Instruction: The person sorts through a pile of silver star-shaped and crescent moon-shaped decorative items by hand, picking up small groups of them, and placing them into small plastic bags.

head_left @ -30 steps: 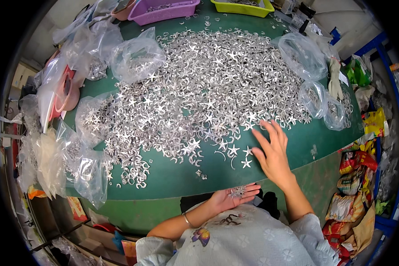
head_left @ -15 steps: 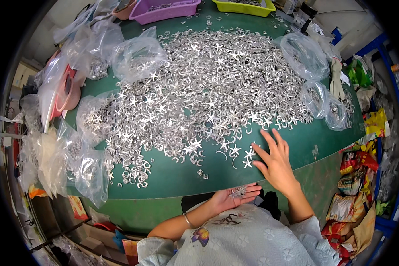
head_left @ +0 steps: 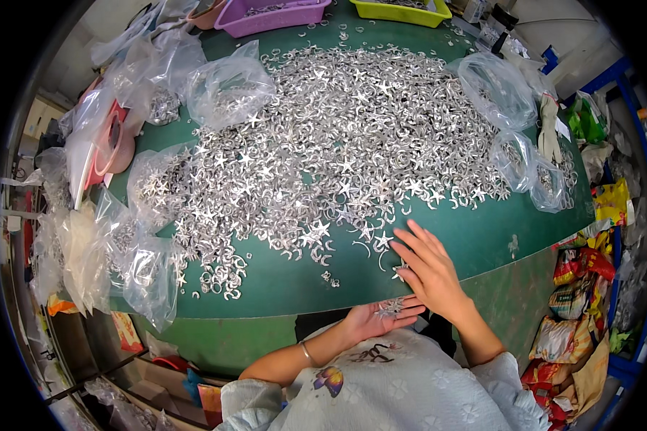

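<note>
A big heap of small silver stars and crescents [head_left: 338, 151] covers the green table [head_left: 482, 237]. My left hand [head_left: 377, 320] is cupped palm up at the table's near edge, with a few silver stars [head_left: 392, 307] lying in it. My right hand [head_left: 428, 269] lies flat on the table beside the heap's near edge, fingers spread, drawn close to the edge just above the left palm. A silver star [head_left: 397, 271] shows under its fingers.
Clear plastic bags [head_left: 230, 90] with silver pieces lie along the left and at the right [head_left: 499, 90]. A purple tray [head_left: 273, 14] and a yellow-green tray [head_left: 402, 11] stand at the far edge. Coloured packets [head_left: 575, 316] pile beside the table at the right.
My right hand has slid from the heap's near edge back toward the table edge, dragging silver pieces toward the cupped left hand, which has stayed put.
</note>
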### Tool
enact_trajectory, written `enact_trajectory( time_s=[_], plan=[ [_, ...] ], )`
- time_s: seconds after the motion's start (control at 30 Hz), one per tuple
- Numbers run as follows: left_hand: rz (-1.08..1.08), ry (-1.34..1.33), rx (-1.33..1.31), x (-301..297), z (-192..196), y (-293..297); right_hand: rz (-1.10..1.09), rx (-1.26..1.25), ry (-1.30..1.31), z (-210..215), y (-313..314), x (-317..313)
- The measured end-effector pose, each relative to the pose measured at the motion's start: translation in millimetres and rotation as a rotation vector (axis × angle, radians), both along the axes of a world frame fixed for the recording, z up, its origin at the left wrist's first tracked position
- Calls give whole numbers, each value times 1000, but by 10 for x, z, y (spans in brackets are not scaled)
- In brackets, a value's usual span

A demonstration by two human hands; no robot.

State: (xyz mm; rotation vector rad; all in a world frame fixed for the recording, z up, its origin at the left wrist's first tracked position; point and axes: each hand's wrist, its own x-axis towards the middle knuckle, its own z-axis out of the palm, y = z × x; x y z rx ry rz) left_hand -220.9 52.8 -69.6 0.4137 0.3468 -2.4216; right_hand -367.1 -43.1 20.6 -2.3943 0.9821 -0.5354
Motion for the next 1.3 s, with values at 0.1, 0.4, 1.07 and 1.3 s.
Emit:
enact_trajectory(
  time_s=[0.1, 0.4, 1.07, 1.3],
  plan=[
    [1, -17, -3, -9, 5, -11, -14, -33, 82, -40, -100, 116],
    [-16, -4, -75, -13, 4, -31, -86, 34, 72, -11, 19, -220],
    [136, 181, 77, -37, -433, 208, 198, 198, -370, -164, 451, -182],
    [-58, 17, 65, 32, -231, 109, 120, -91, -87, 64, -97, 335]
  ],
)
